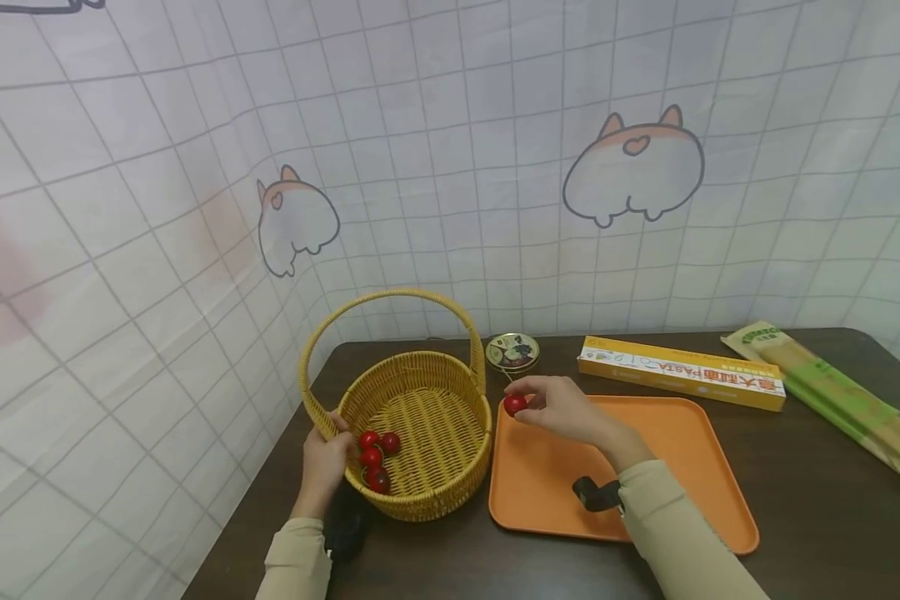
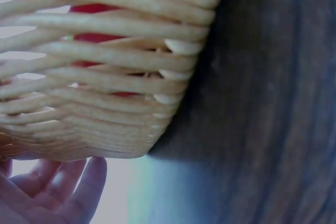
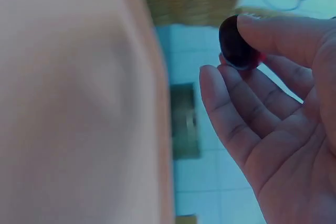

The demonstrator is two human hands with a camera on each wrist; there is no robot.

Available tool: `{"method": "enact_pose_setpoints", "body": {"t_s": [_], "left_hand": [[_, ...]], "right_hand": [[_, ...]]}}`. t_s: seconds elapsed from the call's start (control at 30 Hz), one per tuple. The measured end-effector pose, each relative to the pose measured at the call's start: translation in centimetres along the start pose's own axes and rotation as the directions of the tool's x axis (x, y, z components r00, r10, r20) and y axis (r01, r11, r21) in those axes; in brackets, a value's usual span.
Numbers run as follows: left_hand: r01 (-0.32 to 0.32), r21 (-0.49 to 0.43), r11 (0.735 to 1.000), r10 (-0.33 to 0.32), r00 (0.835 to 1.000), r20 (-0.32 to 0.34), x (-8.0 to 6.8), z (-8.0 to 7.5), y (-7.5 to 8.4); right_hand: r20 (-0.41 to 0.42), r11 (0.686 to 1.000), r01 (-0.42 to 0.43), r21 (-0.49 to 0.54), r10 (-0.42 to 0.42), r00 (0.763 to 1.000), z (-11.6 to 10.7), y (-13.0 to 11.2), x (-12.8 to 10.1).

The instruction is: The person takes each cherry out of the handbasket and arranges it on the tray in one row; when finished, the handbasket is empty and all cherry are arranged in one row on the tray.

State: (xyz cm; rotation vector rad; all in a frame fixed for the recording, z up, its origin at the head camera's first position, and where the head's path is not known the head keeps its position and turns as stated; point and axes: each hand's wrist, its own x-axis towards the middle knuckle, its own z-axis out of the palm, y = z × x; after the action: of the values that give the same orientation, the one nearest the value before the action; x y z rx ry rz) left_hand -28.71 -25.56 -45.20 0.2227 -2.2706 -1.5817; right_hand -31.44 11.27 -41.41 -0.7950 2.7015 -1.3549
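Note:
In the head view my right hand pinches a red cherry, its thin stem pointing up, over the far left corner of the orange tray. The right wrist view has the same cherry between thumb and fingertips. At the left, my left hand grips the rim of a yellow woven basket near the foot of its tall handle. Fingers of that hand lie along the outside of the weave in the left wrist view. Several cherries sit inside the basket, against its left wall.
Behind the tray lie a yellow pasta box and a green pasta packet to its right. A round tin stands at the back, between basket and tray. A white gridded cloth hangs behind the dark table.

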Motion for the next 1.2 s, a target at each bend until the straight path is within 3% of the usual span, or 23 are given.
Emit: {"method": "enact_pose_setpoints", "body": {"t_s": [0.17, 0.33, 0.83, 1.2], "left_hand": [[-0.001, -0.003, 1.000, 0.001, 1.000, 0.013, 0.0, -0.1, 0.0], [-0.002, -0.016, 1.000, 0.002, 1.000, 0.016, 0.1, 0.1, 0.1], [-0.022, -0.002, 1.000, 0.022, 1.000, 0.012, 0.2, 0.0, -0.3], [-0.038, -0.027, 0.999, 0.038, 0.999, 0.017, 0.2, 0.0, -0.3]], "right_hand": [[-0.011, 0.998, -0.068, -0.013, 0.068, 0.998, 1.1, 1.8, 0.4], [0.013, 0.997, -0.083, -0.007, 0.083, 0.997, 1.8, 2.7, 0.5], [0.056, 0.995, 0.012, -0.097, -0.006, 0.998, 3.2, 3.4, 0.6], [0.029, 0.997, -0.026, -0.067, 0.028, 0.999, 3.5, 3.5, 0.7]]}}
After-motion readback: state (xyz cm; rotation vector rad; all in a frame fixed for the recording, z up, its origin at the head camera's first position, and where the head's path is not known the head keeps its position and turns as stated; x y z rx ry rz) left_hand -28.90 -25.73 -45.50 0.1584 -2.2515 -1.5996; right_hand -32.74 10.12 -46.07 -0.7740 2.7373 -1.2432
